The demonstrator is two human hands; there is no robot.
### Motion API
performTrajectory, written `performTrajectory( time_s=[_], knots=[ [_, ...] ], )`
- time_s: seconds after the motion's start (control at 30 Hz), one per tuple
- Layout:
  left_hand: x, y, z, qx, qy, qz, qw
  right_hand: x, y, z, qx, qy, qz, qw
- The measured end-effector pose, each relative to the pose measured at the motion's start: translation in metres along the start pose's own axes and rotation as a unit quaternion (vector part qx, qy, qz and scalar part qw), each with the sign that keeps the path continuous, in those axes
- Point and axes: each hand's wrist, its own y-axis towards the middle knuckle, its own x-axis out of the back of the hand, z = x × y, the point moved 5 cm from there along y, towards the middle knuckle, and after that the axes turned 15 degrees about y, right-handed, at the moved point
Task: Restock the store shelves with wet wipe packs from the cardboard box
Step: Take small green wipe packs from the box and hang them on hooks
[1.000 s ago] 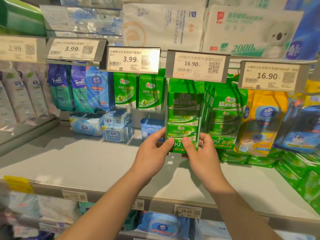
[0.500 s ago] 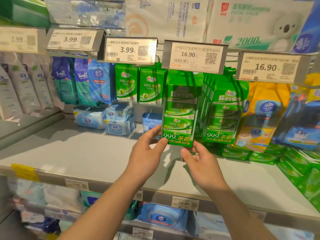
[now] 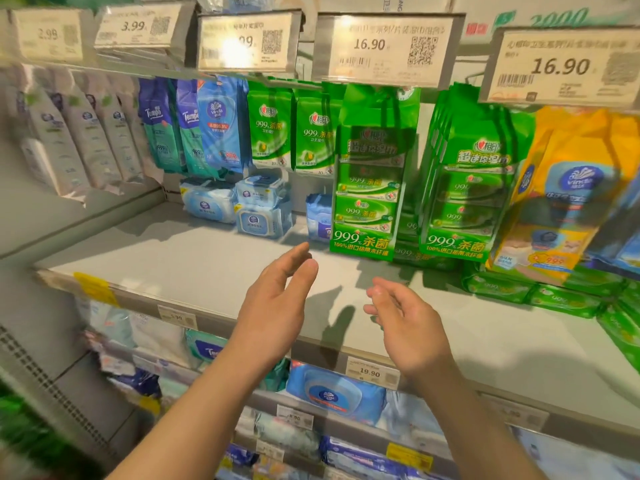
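Note:
A green multi-pack of wet wipes hangs from a hook under the 16.90 price tag, free of both hands. A row of the same green packs hangs just to its right. My left hand is below and left of the pack, fingers straight, holding nothing. My right hand is below the pack with loosely curled fingers, also holding nothing. The cardboard box is out of view.
Grey shelf board lies under the hanging packs. Blue wipe packs stand at its back, flat green packs at the right. Yellow packs hang at the far right, smaller green and blue packs at left. Lower shelves hold blue packs.
Both hands let go of the green pack and drew back down toward me. The pack now hangs by itself on the hook. The view moved closer to the shelf.

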Motion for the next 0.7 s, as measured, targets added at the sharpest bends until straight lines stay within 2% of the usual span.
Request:
performTrajectory(
  time_s=[0.23,0.43,0.6,0.7],
  knots=[
    [0.029,-0.035,0.03,0.007,0.077,-0.026,0.997,-0.025,-0.02,0.004,0.005,-0.045,0.068,0.997],
    [0.083,-0.07,0.066,0.023,0.149,-0.034,0.988,-0.069,-0.044,0.014,0.052,-0.087,0.109,0.989],
    [0.157,-0.107,0.108,0.056,0.167,-0.068,0.982,-0.138,-0.077,0.025,0.057,-0.095,0.162,0.981],
    [0.21,-0.136,0.135,0.097,0.218,-0.1,0.966,-0.2,-0.104,0.03,0.08,-0.15,0.237,0.957]
  ],
)
